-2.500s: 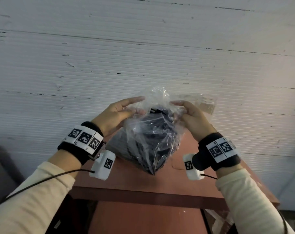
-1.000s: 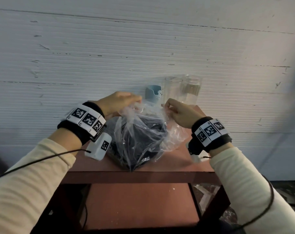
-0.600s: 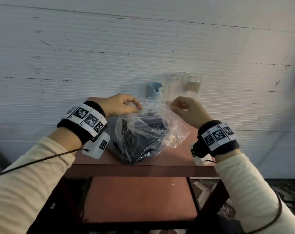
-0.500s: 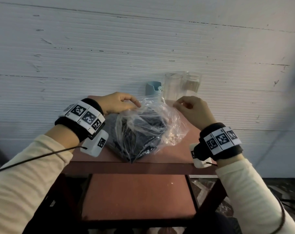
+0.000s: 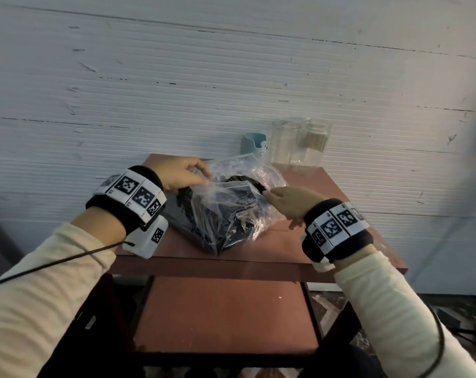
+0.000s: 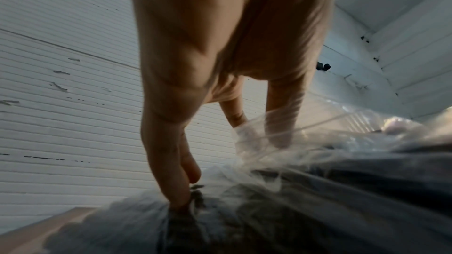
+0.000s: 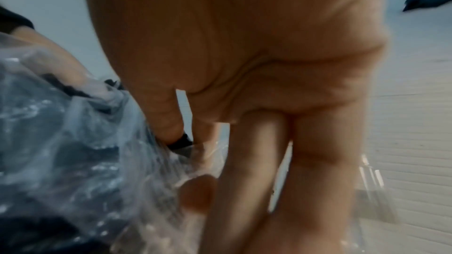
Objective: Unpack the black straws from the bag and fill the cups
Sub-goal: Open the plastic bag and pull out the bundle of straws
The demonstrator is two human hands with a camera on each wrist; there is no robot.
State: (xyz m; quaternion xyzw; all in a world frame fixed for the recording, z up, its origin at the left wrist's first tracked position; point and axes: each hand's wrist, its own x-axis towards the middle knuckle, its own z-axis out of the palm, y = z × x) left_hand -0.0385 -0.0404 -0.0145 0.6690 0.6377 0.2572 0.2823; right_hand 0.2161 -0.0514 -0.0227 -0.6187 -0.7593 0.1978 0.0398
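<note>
Standing against a ribbed white wall, a small red-brown bench carrying everything. Lying on its middle, a clear crinkled bag packed with black straws, mouth turned toward the cups waiting empty at the back edge. Left hand pinching the near lip of the mouth; right hand closing its grip at the opposite lip, thumb and forefinger apparently nipping a straw end. Best done by keeping the lips spread wide, drawing straws lengthwise, not dragging the film along.
</note>
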